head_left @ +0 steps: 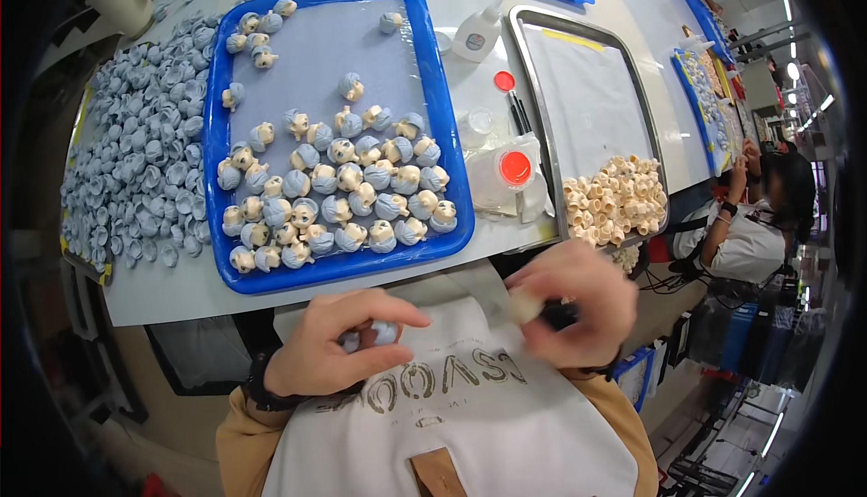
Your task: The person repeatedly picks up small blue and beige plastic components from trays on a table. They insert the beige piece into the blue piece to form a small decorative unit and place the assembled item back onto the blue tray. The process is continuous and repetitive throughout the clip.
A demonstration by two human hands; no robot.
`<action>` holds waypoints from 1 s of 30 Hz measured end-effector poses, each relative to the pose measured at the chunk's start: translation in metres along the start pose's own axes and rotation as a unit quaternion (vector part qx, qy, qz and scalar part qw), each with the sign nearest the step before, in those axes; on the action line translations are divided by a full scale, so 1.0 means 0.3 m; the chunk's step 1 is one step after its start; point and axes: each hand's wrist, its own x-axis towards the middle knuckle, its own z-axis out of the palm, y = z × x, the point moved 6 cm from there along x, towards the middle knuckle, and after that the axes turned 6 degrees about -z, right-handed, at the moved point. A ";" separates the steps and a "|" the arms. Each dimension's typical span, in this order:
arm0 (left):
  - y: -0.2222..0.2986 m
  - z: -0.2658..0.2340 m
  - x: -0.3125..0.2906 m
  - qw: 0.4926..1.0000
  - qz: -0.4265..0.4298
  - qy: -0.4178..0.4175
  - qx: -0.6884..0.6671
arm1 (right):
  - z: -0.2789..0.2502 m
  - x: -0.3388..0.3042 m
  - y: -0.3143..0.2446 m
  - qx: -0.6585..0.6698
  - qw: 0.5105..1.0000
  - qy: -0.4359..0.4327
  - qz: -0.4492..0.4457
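My left hand (348, 339) is curled in front of my apron, thumb and forefinger apart at the tips. Small light-blue doll hair pieces (385, 332) sit in its curled fingers. To its right, my right hand (578, 303) is smeared by motion; its fingers pinch a cream doll head piece (525, 305). A dark object (560, 314) shows at that palm, too blurred to name. Beyond my left hand, a blue tray (459, 172) holds many little doll heads (349, 174) with light-blue hair. A metal tray (591, 72) with a heap of cream head pieces (619, 199) lies past my right hand.
A large pile of light-blue hair shells (149, 145) covers the table's left. Between the trays stand a white squeeze bottle (477, 34), a red-topped container (515, 169) and thin black brushes (519, 113). A co-worker (745, 217) sits at the right.
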 end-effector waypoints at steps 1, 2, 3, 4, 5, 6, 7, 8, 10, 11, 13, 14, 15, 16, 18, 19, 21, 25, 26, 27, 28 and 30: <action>-0.004 0.003 0.010 1.000 0.010 0.018 -0.010 | 0.064 0.016 -0.006 -0.011 0.999 -0.027 -0.026; 0.006 0.005 0.019 0.999 0.020 0.034 -0.024 | 0.118 0.033 -0.015 -0.025 0.997 -0.055 -0.048; 0.009 0.006 0.024 0.998 -0.009 0.046 -0.049 | 0.141 0.046 -0.015 -0.027 0.996 -0.066 -0.049; 0.009 0.004 0.024 0.996 -0.005 0.057 -0.068 | 0.159 0.059 -0.015 -0.028 0.995 -0.077 -0.050; -0.006 0.005 0.019 0.994 -0.001 0.073 -0.086 | 0.178 0.064 -0.011 -0.027 0.994 -0.090 -0.054; -0.019 0.001 0.015 0.991 0.002 0.088 -0.104 | 0.193 0.066 -0.008 -0.027 0.993 -0.097 -0.061; -0.024 -0.002 0.011 0.991 0.004 0.093 -0.098 | 0.206 0.067 -0.004 -0.028 0.992 -0.104 -0.069; -0.029 -0.001 0.013 0.991 0.006 0.093 -0.094 | 0.216 0.064 0.000 -0.032 0.991 -0.111 -0.073; -0.043 0.003 0.015 0.992 0.004 0.089 -0.087 | 0.237 0.064 0.001 -0.040 0.992 -0.082 -0.082; -0.052 0.008 0.015 0.993 -0.001 0.083 -0.085 | 0.242 0.062 0.000 -0.044 0.993 -0.067 -0.085; -0.054 0.011 0.013 0.992 -0.023 0.069 -0.106 | 0.242 0.059 0.002 -0.052 0.994 -0.052 -0.076; -0.041 0.005 0.009 0.989 -0.039 0.061 -0.127 | 0.243 0.058 0.004 -0.054 0.995 -0.045 -0.072; -0.036 0.003 0.005 0.986 -0.055 0.052 -0.149 | 0.235 0.058 0.011 -0.039 0.997 -0.030 -0.059; -0.035 0.004 0.003 0.985 -0.053 0.052 -0.156 | 0.222 0.057 0.019 -0.023 0.999 -0.014 -0.045; -0.029 0.001 0.000 0.982 -0.049 0.054 -0.172 | 0.195 0.057 0.032 0.006 1.000 0.019 -0.020; -0.029 -0.002 0.000 0.982 -0.060 0.067 -0.168 | 0.181 0.053 0.036 0.018 0.999 0.037 -0.008; -0.030 -0.003 0.003 0.980 -0.080 0.087 -0.160 | 0.149 0.049 0.038 0.028 0.998 0.061 0.010; -0.023 -0.008 0.005 0.977 -0.064 0.122 -0.160 | 0.066 0.023 0.042 -0.013 0.994 0.106 0.034; -0.014 -0.008 0.006 0.977 -0.053 0.121 -0.168 | 0.043 0.006 0.051 -0.023 0.989 0.134 0.057; -0.007 -0.008 0.008 0.976 -0.043 0.120 -0.177 | 0.022 0.002 0.059 -0.045 0.987 0.146 0.054; -0.014 -0.010 0.003 0.979 -0.038 0.116 -0.161 | 0.001 0.002 0.069 -0.068 0.984 0.157 0.051; -0.043 -0.017 -0.009 0.986 -0.025 0.104 -0.131 | -0.029 0.013 0.085 -0.118 0.974 0.151 0.121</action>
